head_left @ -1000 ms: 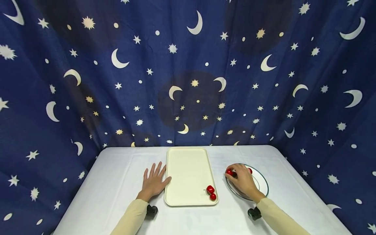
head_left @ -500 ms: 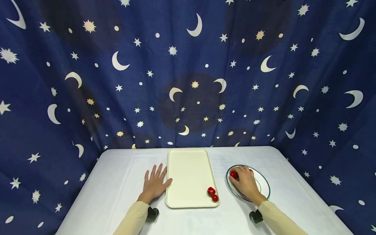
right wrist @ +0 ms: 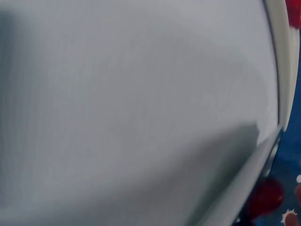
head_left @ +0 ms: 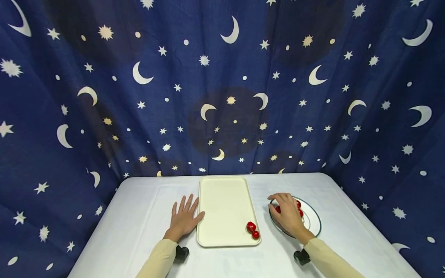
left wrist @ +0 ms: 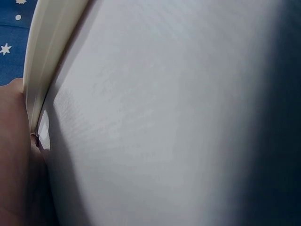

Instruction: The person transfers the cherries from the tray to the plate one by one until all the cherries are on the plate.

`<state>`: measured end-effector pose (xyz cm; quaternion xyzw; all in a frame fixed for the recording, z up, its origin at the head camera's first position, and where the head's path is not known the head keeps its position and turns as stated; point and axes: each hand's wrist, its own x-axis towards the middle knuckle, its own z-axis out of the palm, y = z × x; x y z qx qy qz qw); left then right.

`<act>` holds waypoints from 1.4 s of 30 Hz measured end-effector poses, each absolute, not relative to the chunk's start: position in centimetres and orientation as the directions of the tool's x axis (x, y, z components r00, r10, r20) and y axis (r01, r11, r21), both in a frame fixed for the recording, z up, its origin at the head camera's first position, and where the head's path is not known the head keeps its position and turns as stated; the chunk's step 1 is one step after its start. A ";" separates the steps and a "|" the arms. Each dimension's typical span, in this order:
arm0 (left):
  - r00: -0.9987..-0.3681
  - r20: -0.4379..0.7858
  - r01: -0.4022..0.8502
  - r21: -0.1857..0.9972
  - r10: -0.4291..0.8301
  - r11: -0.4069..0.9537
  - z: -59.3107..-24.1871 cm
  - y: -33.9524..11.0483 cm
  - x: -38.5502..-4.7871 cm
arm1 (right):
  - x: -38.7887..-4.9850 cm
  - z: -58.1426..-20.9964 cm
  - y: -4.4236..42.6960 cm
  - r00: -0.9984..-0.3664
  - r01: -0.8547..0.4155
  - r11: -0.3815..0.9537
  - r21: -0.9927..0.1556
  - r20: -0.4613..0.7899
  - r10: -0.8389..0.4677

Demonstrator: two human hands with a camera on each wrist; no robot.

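Observation:
My left hand [head_left: 184, 220] lies flat on the table with its fingers spread, the thumb over the left edge of a cream tray [head_left: 224, 204]. Two red cherries [head_left: 251, 227] touch each other in the tray's near right corner. My right hand [head_left: 288, 216] hovers over a white plate [head_left: 314, 224] with a dark rim, thumb and forefinger apart. Under its fingers a red cherry [head_left: 278, 209] sits on the plate, partly hidden. More cherries [head_left: 298, 204] show beyond the knuckles. In the right wrist view a blurred cherry [right wrist: 265, 197] stands above the plate's edge.
A white cloth covers the table [head_left: 139, 216]. Behind and at both sides hangs a dark blue curtain [head_left: 222, 69] with moons and stars. Black wrist cameras [head_left: 301, 256] sit below the hands.
My right hand has brought a cherry from the plate's left rim inward and let it go, its fingers now parted. The left hand stays put. The head view has shifted slightly.

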<state>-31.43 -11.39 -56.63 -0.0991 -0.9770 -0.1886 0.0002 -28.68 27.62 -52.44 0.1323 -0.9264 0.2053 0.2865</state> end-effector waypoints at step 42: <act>-0.982 0.042 0.189 0.363 0.186 0.912 -57.0 -11.4 -31.6 | -27.0 -53.8 22.8 -0.745 -0.665 0.643 -0.381 0.408 -0.528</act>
